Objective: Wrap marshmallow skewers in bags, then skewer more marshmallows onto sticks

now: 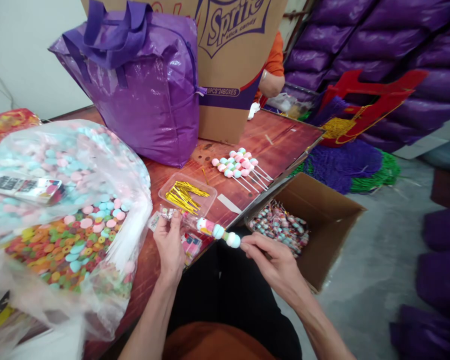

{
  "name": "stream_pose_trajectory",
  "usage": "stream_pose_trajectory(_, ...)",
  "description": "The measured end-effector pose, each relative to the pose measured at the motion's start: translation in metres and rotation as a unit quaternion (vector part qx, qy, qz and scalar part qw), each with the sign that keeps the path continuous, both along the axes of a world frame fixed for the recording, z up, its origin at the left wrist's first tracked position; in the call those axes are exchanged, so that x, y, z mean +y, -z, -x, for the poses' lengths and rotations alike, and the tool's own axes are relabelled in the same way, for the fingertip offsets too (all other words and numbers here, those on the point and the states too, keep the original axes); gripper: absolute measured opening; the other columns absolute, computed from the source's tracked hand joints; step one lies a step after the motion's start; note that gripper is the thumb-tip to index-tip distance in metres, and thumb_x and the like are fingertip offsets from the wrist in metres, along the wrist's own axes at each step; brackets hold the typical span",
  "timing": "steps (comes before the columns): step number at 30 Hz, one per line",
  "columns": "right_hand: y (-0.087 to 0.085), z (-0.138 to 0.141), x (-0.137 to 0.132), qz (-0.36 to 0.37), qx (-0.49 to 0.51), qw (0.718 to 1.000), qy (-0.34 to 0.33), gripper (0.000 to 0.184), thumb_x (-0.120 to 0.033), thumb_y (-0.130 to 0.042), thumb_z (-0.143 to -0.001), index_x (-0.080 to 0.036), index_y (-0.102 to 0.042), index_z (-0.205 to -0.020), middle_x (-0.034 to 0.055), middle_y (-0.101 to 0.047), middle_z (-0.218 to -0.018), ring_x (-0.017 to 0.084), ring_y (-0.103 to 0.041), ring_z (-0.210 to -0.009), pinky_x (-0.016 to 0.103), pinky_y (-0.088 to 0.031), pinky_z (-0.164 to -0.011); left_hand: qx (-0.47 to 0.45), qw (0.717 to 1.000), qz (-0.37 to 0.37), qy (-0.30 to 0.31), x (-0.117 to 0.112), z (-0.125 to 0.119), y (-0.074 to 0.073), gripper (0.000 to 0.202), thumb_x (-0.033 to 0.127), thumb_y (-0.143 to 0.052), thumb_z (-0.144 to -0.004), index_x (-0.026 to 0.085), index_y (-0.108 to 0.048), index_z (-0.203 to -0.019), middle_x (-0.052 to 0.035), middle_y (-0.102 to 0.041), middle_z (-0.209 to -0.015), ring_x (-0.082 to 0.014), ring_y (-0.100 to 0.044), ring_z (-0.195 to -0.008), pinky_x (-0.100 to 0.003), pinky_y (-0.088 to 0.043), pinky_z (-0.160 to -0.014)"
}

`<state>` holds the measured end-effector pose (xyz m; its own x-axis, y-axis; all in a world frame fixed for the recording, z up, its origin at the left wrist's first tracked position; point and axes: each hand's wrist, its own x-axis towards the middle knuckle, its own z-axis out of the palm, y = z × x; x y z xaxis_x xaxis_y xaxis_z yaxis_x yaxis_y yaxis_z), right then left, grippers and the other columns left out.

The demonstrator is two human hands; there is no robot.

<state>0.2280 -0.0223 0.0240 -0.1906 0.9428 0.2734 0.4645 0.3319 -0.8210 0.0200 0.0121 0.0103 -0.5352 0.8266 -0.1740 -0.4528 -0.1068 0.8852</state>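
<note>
Left hand (pixel 170 250): thumb and fingers pinched narrow on one end of the clear wrapper (pixel 189 220).
Right hand (pixel 272 260): also pinched, fingertips gripping the stick end of the candy (pixel 218 231), right by the pale end ball.
Candy: up between both hands near the table edge, partly inside the wrapper, tilted a bit.
Tray (pixel 213 197): clear plastic, just past the left hand, gold ties (pixel 185 197) lying in it.
Table pile: pink, blue and white candy sticks (pixel 234 162) side by side on the table (pixel 288 142).
Box (pixel 330 220): cardboard, below the table edge on the right, heap of candies (pixel 281 227) inside.
Big bag (pixel 101 310): see-through, on the left, loaded with loose pieces (pixel 73 245), label stack (pixel 24 187) on top.
Back row: purple bag (pixel 153 100) and Sprite carton (pixel 228 70), plus somebody's orange sleeve (pixel 275 57) behind it.
</note>
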Motion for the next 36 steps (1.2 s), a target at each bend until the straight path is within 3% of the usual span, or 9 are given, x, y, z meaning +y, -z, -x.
stream_pose_trajectory(15, 0.005, 0.002, -0.001, -0.02, 0.011, 1.0, 0.0, 0.017, -0.026, -0.06, -0.095, -0.02, -0.071, -0.083, 0.0004, -0.06, -0.067, 0.014, -0.054, -0.058, 0.027, -0.041, -0.057, 0.029, 0.998, 0.04, 0.036, 0.0, 0.001, 0.007, 0.042, 0.048, -0.082, -0.07, 0.018, -0.069, -0.095, -0.002, -0.072, -0.09, -0.0128, -0.067, -0.072, -0.021, -0.053, -0.062)
stream_pose_trajectory(23, 0.006, -0.001, -0.004, 0.103, 0.043, 0.994, 0.013, 0.029, -0.033, -0.051, -0.097, -0.02, -0.064, -0.075, -0.0035, -0.051, -0.056, 0.012, -0.047, -0.052, 0.025, -0.037, -0.052, 0.039, 0.998, 0.023, 0.04, -0.003, -0.001, 0.005, 0.036, 0.046, -0.08, -0.073, 0.018, -0.067, -0.092, -0.0017, -0.072, -0.087, -0.0127, -0.068, -0.072, -0.023, -0.055, -0.067)
stream_pose_trajectory(36, 0.009, -0.005, -0.009, 0.156, 0.004, 0.987, -0.046, 0.031, -0.033, -0.041, -0.104, -0.02, -0.056, -0.081, -0.0066, -0.045, -0.055, 0.01, -0.041, -0.05, 0.024, -0.031, -0.053, 0.024, 0.996, 0.04, 0.074, -0.006, -0.001, 0.009, 0.036, 0.047, -0.077, -0.077, 0.021, -0.063, -0.096, 0.0015, -0.07, -0.088, -0.0111, -0.069, -0.072, -0.021, -0.055, -0.063)
